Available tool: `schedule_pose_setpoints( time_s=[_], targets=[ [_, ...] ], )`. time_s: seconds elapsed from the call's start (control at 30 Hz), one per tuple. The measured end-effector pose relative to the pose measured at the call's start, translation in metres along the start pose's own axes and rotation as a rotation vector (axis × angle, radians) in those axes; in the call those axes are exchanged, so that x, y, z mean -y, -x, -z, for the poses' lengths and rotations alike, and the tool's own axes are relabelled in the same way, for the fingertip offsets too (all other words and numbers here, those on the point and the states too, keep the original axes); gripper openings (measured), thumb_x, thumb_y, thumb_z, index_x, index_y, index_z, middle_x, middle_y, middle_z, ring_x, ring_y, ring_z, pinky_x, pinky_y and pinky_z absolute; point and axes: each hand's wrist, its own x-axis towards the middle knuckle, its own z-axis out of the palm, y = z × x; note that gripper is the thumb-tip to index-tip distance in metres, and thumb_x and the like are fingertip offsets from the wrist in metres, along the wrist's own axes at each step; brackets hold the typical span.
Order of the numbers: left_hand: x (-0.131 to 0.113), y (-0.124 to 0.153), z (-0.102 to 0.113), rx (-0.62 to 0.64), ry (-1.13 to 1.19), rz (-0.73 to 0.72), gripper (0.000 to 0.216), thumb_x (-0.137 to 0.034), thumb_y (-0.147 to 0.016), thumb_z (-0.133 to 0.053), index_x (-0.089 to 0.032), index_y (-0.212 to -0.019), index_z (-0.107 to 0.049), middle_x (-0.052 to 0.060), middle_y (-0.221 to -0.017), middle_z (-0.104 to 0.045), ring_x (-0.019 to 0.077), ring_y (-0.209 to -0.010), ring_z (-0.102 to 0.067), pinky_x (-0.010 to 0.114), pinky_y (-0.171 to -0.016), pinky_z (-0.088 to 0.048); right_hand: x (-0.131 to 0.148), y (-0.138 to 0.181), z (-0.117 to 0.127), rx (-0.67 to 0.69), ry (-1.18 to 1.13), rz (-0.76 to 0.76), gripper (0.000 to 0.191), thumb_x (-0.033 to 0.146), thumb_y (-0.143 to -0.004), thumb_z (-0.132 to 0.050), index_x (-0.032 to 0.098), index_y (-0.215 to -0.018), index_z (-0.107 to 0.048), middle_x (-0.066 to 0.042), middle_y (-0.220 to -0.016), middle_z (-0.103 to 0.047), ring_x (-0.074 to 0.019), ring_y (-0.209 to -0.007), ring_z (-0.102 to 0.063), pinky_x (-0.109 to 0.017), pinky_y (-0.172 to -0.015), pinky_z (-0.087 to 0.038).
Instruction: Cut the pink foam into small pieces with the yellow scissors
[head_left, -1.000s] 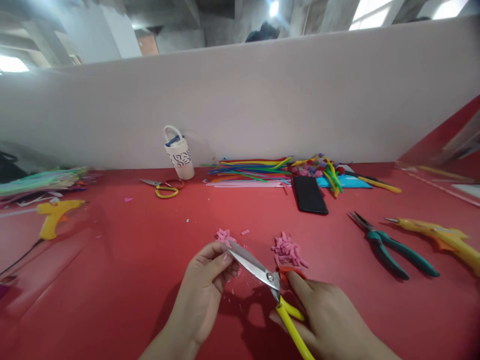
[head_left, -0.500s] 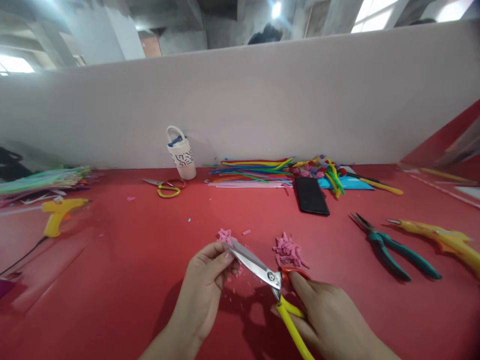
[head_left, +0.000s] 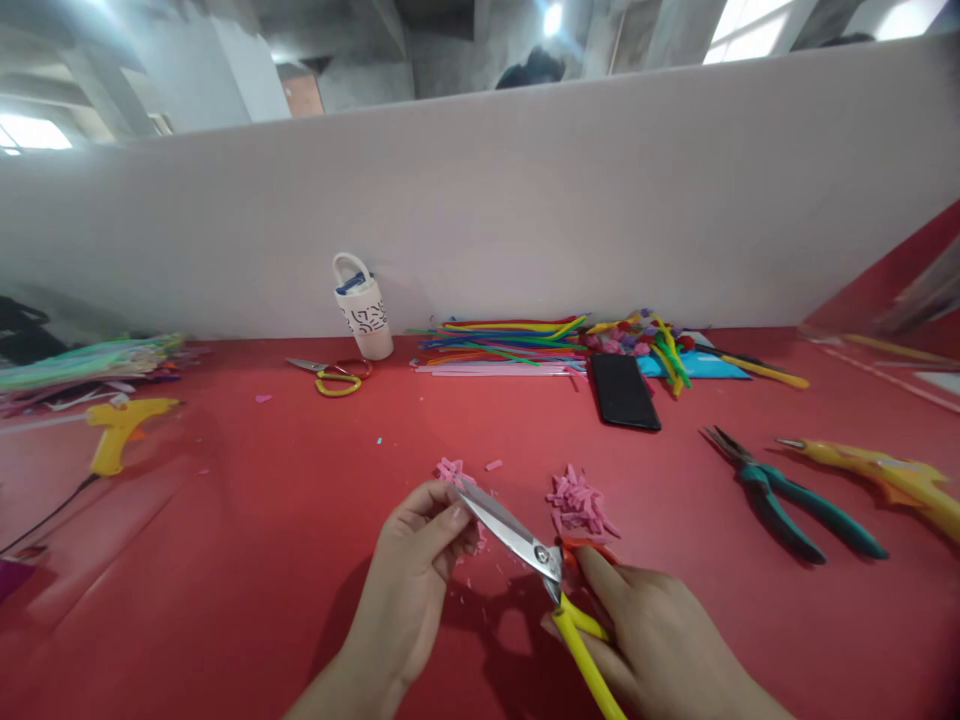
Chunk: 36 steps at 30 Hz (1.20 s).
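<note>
My right hand (head_left: 656, 625) grips a pair of scissors (head_left: 517, 535) by its red and yellow handles, the blades pointing up and left. The blade tips reach the fingertips of my left hand (head_left: 420, 560). Those fingers are pinched together at the blades; whatever small piece they hold is hidden. Just beyond the left fingertips lies a small pile of pink cut pieces (head_left: 452, 470), partly covered by the hand. A second pile of pink strips (head_left: 579, 502) sits beyond the scissors' handles. Tiny pink scraps are scattered on the red table (head_left: 262, 540) below the blades.
Green-handled pliers (head_left: 787, 500) and a yellow glue gun (head_left: 877, 475) lie on the right. At the back are a phone (head_left: 625, 392), coloured pipe cleaners (head_left: 502, 345), a white cup (head_left: 365, 315) and second scissors (head_left: 337, 380). Another glue gun (head_left: 116, 435) lies left.
Almost nothing differs. The scissors' red handle has shifted slightly, and both hands stay in nearly the same place.
</note>
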Motion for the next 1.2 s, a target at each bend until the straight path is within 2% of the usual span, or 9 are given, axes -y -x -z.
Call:
schedule_pose_setpoints(
  time_s=[0.57,1.2],
  targets=[
    [0.0006,-0.002,0.0035,0.035,-0.049,-0.06,0.007,-0.011,-0.07,-0.056,-0.016,-0.072,-0.061,-0.001,-0.069,-0.059,0.0076,-0.062,-0.052,0.019,-0.062,-0.041,0.0,0.0018,-0.0006,-0.019,-0.021,0.02,0.024,0.044,-0.077,-0.04,0.023,-0.069,-0.034,0.002,-0.048,-0.054,-0.0153,-0.038,-0.05,-0.023,-0.038,-0.021],
    [-0.0002,-0.0005,0.0019,0.036,-0.082,-0.068,0.008,-0.011,-0.07,-0.055,-0.016,-0.072,-0.061,-0.001,-0.066,-0.058,0.0073,-0.06,-0.051,0.018,-0.059,-0.041,0.0016,0.0025,0.0006,-0.013,-0.043,0.029,0.023,0.042,-0.078,-0.041,0.023,-0.068,-0.032,0.003,-0.047,-0.053,-0.014,-0.036,-0.047,-0.023,-0.037,-0.021]
  ],
)
